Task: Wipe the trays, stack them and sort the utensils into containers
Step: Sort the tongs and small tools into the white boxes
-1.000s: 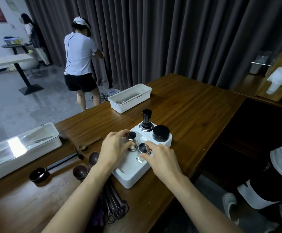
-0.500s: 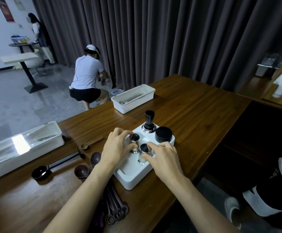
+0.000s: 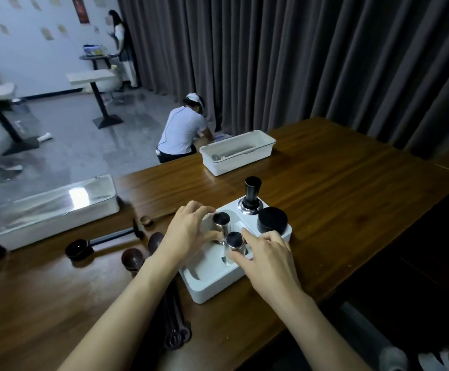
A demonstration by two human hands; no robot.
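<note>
A white moulded tray (image 3: 212,286) lies on the wooden table in front of me. In its far end stand a black-handled tamper (image 3: 251,196) and a black round puck (image 3: 272,220). Two small steel cups sit in its middle. My left hand (image 3: 188,231) grips the farther steel cup (image 3: 221,226) with thumb and fingers curled round it. My right hand (image 3: 264,254) grips the nearer steel cup (image 3: 234,246) the same way. Dark wooden spoons (image 3: 132,258) and a black long-handled scoop (image 3: 80,249) lie left of the tray.
A white open container (image 3: 238,152) stands at the table's far edge, a lidded white box (image 3: 54,210) at the left. Dark metal tongs (image 3: 176,325) lie under my left forearm. A person crouches on the floor beyond the table; the table's right edge drops off.
Both hands stay on the two steel cups with hardly any shift. The camera has turned left, and the person beyond the table has gone from standing to crouching.
</note>
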